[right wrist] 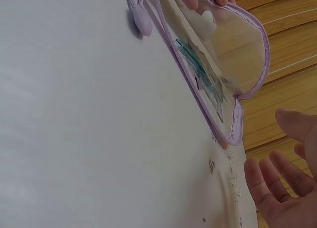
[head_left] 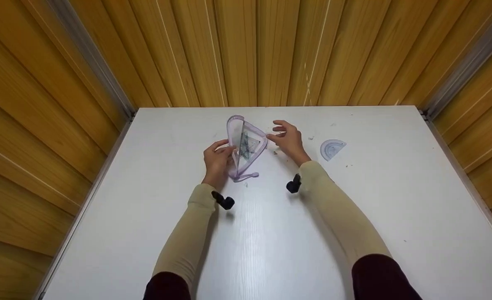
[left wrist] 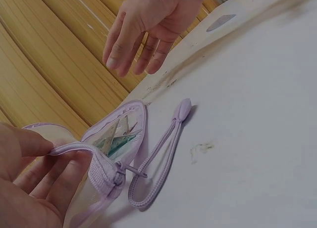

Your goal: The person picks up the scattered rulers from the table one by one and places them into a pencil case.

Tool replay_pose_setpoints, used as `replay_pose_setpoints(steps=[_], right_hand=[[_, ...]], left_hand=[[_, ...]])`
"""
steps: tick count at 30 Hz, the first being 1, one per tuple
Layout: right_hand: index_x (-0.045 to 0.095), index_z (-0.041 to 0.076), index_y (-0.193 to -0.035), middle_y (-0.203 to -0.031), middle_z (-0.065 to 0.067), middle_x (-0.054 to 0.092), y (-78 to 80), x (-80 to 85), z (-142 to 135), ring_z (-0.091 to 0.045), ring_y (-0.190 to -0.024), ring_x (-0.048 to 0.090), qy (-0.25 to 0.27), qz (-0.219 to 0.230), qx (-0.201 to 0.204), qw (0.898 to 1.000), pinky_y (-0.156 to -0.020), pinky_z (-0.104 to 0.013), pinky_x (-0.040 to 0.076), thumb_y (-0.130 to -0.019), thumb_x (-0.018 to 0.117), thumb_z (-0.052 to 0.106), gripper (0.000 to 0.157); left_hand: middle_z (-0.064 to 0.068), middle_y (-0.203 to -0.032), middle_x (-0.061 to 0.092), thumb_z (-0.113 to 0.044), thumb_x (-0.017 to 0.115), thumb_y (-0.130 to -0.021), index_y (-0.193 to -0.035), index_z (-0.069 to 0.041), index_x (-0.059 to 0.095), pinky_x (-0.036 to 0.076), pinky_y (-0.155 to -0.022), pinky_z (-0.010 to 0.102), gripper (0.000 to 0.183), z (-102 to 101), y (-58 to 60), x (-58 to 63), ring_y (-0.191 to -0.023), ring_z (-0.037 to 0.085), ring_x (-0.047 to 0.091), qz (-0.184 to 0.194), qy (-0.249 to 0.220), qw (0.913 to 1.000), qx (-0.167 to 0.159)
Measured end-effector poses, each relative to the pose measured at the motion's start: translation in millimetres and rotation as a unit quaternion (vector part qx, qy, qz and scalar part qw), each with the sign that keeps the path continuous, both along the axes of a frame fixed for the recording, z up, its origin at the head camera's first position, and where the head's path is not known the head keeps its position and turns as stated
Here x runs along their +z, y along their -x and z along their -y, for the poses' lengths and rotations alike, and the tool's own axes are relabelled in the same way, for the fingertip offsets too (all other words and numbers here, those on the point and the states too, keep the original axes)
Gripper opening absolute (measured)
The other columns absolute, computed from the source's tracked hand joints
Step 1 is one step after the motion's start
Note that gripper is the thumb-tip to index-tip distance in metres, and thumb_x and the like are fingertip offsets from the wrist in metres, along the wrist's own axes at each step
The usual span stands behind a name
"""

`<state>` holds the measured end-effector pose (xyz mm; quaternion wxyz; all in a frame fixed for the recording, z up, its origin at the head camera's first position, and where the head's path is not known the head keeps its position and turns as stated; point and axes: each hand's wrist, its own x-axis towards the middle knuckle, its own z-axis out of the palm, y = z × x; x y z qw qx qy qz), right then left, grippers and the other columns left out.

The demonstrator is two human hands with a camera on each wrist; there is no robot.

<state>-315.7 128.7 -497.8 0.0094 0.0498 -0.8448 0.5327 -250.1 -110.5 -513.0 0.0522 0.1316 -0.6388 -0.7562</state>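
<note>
A clear zip pouch (head_left: 257,156) with lilac edging stands open on the table, its upper side lifted. My left hand (head_left: 218,161) pinches the raised edge between thumb and fingers, as the left wrist view shows. Inside lie see-through and green flat pieces (right wrist: 200,69) that look like set squares. A lilac cord pull (left wrist: 171,141) hangs from the zip onto the tabletop. My right hand (head_left: 289,141) hovers beside the pouch's right corner, fingers spread and loosely bent. Both wrist views show nothing in it and a gap between it and the pouch.
A clear bluish protractor (head_left: 331,150) lies on the white table (head_left: 395,208), right of my right hand. Small dark marks or crumbs (head_left: 275,153) dot the surface near the pouch. Ribbed wood-look panels (head_left: 241,54) rise behind the table and at both sides.
</note>
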Motion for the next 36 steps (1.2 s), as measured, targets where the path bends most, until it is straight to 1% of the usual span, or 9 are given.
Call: replay_pose_setpoints(steps=[7, 13, 19, 25, 31, 36], right_hand=[[0.054, 0.019, -0.136, -0.125, -0.008, 0.064, -2.3, 3.7, -18.5, -0.02, -0.102, 0.064, -0.013, 0.002, -0.006, 1.0, -0.079, -0.033, 0.056, -0.085, 0.077, 0.026, 0.057], [0.053, 0.019, -0.138, -0.125, -0.009, 0.063, -3.1, 8.4, -38.6, -0.023, -0.104, 0.061, -0.028, -0.002, -0.01, 1.0, -0.081, -0.035, 0.055, -0.085, 0.077, 0.028, 0.059], [0.051, 0.02, -0.139, -0.126, -0.008, 0.063, -3.8, 13.7, -61.0, -0.023, -0.105, 0.061, -0.043, -0.005, -0.013, 0.999, -0.087, -0.038, 0.052, -0.085, 0.078, 0.029, 0.061], [0.051, 0.019, -0.14, -0.128, -0.013, 0.062, -7.0, 14.4, -84.8, -0.026, -0.106, 0.06, -0.042, -0.015, -0.017, 0.999, -0.089, -0.04, 0.05, -0.085, 0.077, 0.029, 0.062], [0.047, 0.021, -0.143, -0.132, -0.012, 0.059, -10.2, 16.0, -108.2, -0.025, -0.112, 0.057, -0.042, 0.008, -0.025, 0.999, -0.092, -0.042, 0.049, -0.085, 0.077, 0.031, 0.066], [0.044, 0.021, -0.145, -0.135, -0.013, 0.057, -12.4, 17.4, -126.9, -0.028, -0.115, 0.054, -0.059, 0.023, -0.037, 0.997, -0.096, -0.044, 0.047, -0.086, 0.076, 0.031, 0.068]], left_hand=[[0.017, -0.094, 0.073, -0.008, 0.076, -0.084, -0.118, -0.001, 0.067, 0.056, -0.064, 0.029, 0.036, -0.9, 0.7, 0.2, -0.084, 0.029, 0.072, 0.0, 0.002, 1.0, 0.003], [0.015, -0.093, 0.073, -0.009, 0.076, -0.084, -0.116, -0.004, 0.068, 0.055, -0.062, 0.028, 0.033, -0.1, 1.5, -0.6, -0.078, 0.025, 0.072, 0.01, 0.003, 0.9999, 0.008], [0.015, -0.093, 0.073, -0.008, 0.076, -0.084, -0.114, -0.004, 0.069, 0.056, -0.064, 0.029, 0.031, 0.8, 1.1, -0.6, -0.079, 0.025, 0.071, -0.003, 0.009, 0.9999, 0.01], [0.019, -0.096, 0.073, -0.007, 0.074, -0.085, -0.115, -0.003, 0.069, 0.055, -0.062, 0.028, 0.03, 1.1, -0.7, -1.0, -0.077, 0.027, 0.071, -0.008, 0.007, 0.9999, 0.008], [0.019, -0.095, 0.073, -0.006, 0.074, -0.085, -0.113, -0.004, 0.069, 0.056, -0.062, 0.029, 0.028, 1.0, -1.0, -1.5, -0.081, 0.03, 0.071, -0.009, 0.008, 0.9999, 0.012], [0.018, -0.095, 0.073, -0.006, 0.075, -0.084, -0.114, -0.003, 0.068, 0.056, -0.064, 0.029, 0.03, 0.8, -0.9, -0.4, -0.083, 0.029, 0.071, -0.005, 0.0, 0.9999, 0.012]])
